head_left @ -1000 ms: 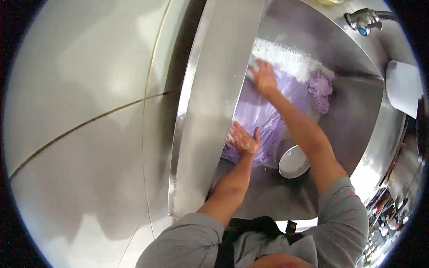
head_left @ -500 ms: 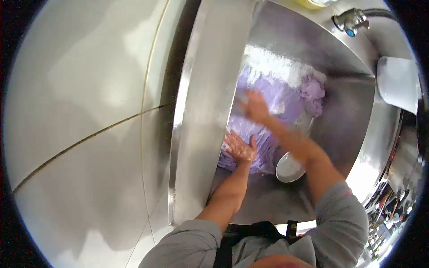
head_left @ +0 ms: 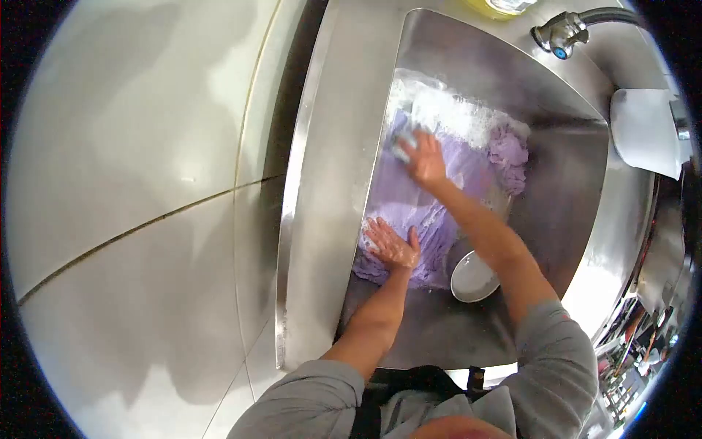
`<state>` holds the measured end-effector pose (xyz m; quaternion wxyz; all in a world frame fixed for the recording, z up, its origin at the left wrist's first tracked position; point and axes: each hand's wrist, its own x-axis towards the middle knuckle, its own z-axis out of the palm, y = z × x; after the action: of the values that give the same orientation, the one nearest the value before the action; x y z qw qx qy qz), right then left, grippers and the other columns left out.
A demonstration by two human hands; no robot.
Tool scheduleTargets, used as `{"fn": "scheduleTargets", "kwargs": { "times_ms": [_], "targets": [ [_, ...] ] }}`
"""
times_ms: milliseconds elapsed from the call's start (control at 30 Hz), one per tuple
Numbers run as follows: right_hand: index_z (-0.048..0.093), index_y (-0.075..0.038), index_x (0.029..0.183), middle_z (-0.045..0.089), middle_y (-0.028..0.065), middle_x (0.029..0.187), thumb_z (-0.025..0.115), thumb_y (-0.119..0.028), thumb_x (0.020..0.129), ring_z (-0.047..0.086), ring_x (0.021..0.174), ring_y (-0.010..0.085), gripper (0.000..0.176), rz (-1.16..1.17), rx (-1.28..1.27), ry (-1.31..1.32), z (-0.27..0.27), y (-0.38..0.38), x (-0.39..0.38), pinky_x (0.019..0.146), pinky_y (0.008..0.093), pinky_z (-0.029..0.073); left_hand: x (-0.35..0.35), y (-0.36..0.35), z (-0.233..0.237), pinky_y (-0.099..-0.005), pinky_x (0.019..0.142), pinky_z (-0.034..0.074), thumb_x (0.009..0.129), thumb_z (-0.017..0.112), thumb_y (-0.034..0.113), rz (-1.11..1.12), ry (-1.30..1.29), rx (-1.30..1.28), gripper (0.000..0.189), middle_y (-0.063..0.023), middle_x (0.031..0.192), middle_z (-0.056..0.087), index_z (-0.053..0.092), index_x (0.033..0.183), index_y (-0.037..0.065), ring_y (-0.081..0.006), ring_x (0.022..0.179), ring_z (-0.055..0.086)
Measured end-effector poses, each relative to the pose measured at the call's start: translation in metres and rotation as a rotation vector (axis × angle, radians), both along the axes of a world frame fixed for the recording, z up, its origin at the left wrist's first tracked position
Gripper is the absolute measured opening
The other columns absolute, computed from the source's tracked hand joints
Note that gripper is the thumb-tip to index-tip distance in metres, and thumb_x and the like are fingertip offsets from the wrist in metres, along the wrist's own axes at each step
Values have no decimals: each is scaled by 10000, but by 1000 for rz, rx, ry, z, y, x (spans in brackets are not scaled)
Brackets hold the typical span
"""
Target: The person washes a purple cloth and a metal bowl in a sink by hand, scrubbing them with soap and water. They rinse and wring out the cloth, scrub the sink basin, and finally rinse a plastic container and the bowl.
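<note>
In the metal sink (head_left: 559, 197), taken as a clock face with twelve at the top of the view:

Item, purple cloth (head_left: 413, 194): spread from eleven to seven, bunched at two. Material judged soft and limp, not fragile; wet, so likely heavy to lift and slippery under lather. Best hold, by judgement: a full fistful of the bunched folds at two or the gathered edge at seven; the smooth middle offers little to grasp.

Item, left hand (head_left: 393, 244): at eight, laid on the cloth, fingers spread wide, gripping nothing visible.

Item, right hand (head_left: 425, 157): at ten, over the cloth, fingers bent, seemingly closed on a pale grey object (head_left: 403, 144); blur hides its kind.

Item, white suds (head_left: 446, 110): at eleven, along the cloth's upper edge.

Item, white bowl (head_left: 474, 278): at six, beside the cloth, partly behind the right forearm.

Surface: smooth metal, wet-looking, broad flat ledge (head_left: 333, 183) at nine.

Room: tap (head_left: 563, 35) at one; yellow container (head_left: 501, 7) at twelve; white tub (head_left: 645, 132) toward three; pale tiles (head_left: 131, 183) beyond nine; small clutter at four, indistinct.
</note>
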<state>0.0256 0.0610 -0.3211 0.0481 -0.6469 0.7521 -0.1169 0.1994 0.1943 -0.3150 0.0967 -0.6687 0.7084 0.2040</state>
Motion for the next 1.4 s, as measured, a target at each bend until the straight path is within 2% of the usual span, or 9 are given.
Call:
{"fn": "scheduleTargets", "kwargs": {
  "times_ms": [233, 400, 533, 600, 700, 1033, 1167, 1267, 1400],
  "targets": [
    [536, -173, 1226, 448, 205, 1259, 603, -15, 725, 399, 1196, 378, 529, -251, -224, -416, -10, -56, -27, 1012, 454, 349, -22, 7, -19, -625, 1073, 108, 871, 434, 503, 62, 158, -101, 866, -265, 1512, 56, 130, 1432, -82, -466, 1389, 3],
    [565, 22, 1117, 639, 61, 963, 635, -132, 862, 571, 811, 143, 306, -990, -362, -1109, 6, 62, -60, 691, 283, 478, -136, -105, -24, -585, 1074, 184, 936, 371, 363, -693, 235, -374, 563, -79, 1491, 297, 344, 1394, 36, -296, 1387, 218],
    [621, -22, 1060, 653, 142, 925, 650, -128, 806, 607, 864, 273, 278, -802, -332, -768, 30, 105, -80, 780, 363, 474, -162, -195, 0, -539, 1115, 108, 947, 361, 329, -555, 290, 470, 526, -63, 1509, 268, 341, 1410, 80, -288, 1388, 222],
    [579, -5, 1126, 611, 156, 1043, 627, -96, 813, 556, 979, 277, 329, -695, -294, -487, 20, 108, -80, 820, 394, 454, -153, -190, -8, -546, 1109, 125, 927, 399, 357, -472, 211, -362, 589, -69, 1518, 246, 292, 1442, 90, -289, 1386, 227],
    [519, -22, 1234, 519, 182, 1233, 593, -72, 815, 451, 1161, 319, 429, -391, -22, -413, 14, 93, -72, 927, 440, 395, -103, -143, -20, -522, 1109, 148, 918, 420, 363, -550, 345, -453, 614, -115, 1503, 263, 294, 1433, 53, -297, 1384, 232],
    [450, -142, 1340, 384, 145, 1418, 565, -221, 834, 376, 1263, 369, 525, 93, 339, 157, -50, 49, -30, 1045, 495, 300, -36, -80, 9, -513, 1128, 84, 883, 452, 416, -234, 185, -232, 729, -169, 1519, 194, 240, 1437, -7, -342, 1406, 154],
    [416, -239, 1371, 397, 151, 1404, 540, -235, 870, 341, 1297, 340, 517, -393, -328, -560, -113, 34, -16, 1038, 570, 254, -36, -76, 11, -527, 1124, 76, 872, 428, 484, -300, 129, -29, 774, -179, 1522, 171, 236, 1440, -6, -352, 1410, 126],
    [458, -181, 1317, 451, 188, 1321, 462, -252, 895, 379, 1251, 357, 428, 5, 254, -17, -32, 3, -35, 987, 529, 315, -35, -70, -2, -568, 1098, 97, 865, 423, 510, -228, 120, -118, 813, -204, 1508, 189, 227, 1426, -44, -377, 1404, 123],
    [495, -133, 1284, 464, 206, 1295, 567, -274, 836, 436, 1182, 381, 475, -407, -12, -414, -62, 11, -22, 1002, 536, 329, -29, -65, 1, -591, 1083, 103, 869, 422, 496, -183, 160, -173, 805, -242, 1493, 196, 233, 1409, -71, -395, 1400, 124]
  ]
}}
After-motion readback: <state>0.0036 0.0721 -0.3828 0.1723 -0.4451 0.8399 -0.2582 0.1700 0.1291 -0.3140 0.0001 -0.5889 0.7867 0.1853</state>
